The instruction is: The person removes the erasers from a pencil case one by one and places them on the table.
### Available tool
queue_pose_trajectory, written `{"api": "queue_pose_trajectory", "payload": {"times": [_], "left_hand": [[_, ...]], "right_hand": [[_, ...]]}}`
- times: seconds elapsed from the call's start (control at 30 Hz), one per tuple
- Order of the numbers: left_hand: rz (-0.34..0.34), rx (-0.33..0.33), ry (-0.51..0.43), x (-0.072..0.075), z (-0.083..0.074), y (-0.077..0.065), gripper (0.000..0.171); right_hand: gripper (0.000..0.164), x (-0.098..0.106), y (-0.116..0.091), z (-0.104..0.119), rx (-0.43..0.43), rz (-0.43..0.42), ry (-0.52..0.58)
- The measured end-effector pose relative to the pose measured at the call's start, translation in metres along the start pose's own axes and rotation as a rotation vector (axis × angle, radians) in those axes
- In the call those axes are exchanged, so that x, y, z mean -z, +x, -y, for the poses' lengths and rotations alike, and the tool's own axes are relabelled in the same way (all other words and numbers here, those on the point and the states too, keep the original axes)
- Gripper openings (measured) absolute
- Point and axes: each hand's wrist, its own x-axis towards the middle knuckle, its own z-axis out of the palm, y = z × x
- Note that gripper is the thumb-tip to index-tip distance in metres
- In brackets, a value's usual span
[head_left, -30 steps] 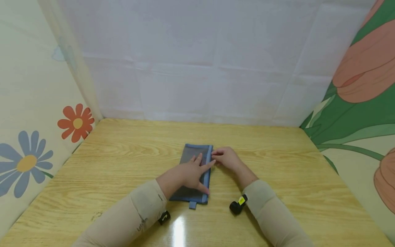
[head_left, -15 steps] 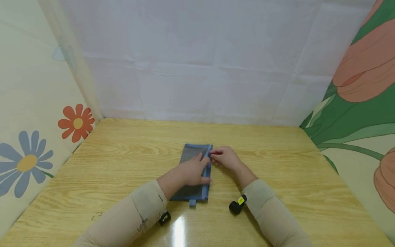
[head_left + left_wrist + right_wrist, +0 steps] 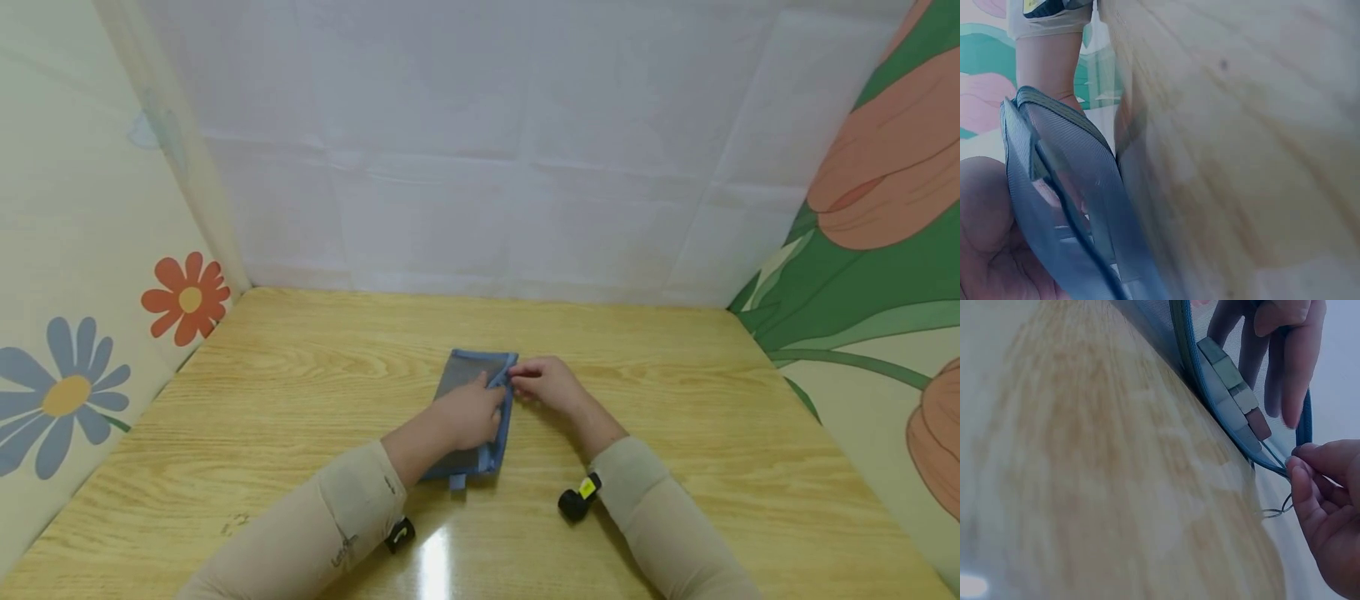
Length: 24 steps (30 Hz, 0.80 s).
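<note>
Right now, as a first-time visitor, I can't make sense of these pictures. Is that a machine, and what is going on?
There's no machine here: a person works with two bare hands. The widest picture comes from a camera worn on the head, looking forward and down. The other two come from cameras worn on the wrists, so they look close and tilted.

On the wood-patterned table lies a blue-edged mesh pouch. The right hand pinches its far right corner. The left hand is over the pouch, at its open edge; I can't tell exactly how it grips. The right wrist picture looks into the opening, where small blocks show, some greenish and one reddish.
</note>
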Motion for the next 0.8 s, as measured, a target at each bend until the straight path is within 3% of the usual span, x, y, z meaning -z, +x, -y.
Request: {"api": "queue_pose_trajectory", "payload": {"times": [0.2,0.37,0.6,0.8], "left_hand": [[-0.094,0.036,-0.122,-0.004,0.007,0.002,0.054],[-0.173,0.025,-0.239,-0.006,0.015,0.002,0.053],[-0.186,0.021,-0.454,-0.001,0.025,-0.006,0.05],[-0.142,0.056,-0.582,0.001,0.035,-0.012,0.063]], "right_hand": [[0.021,0.004,0.003,-0.005,0.025,0.001,-0.081],[0.018,0.006,0.002,-0.006,0.025,-0.003,-0.13],[0.017,0.008,0.0,-0.006,0.058,0.03,-0.143],[0.016,0.011,-0.006,-0.003,0.111,0.063,-0.084]]}}
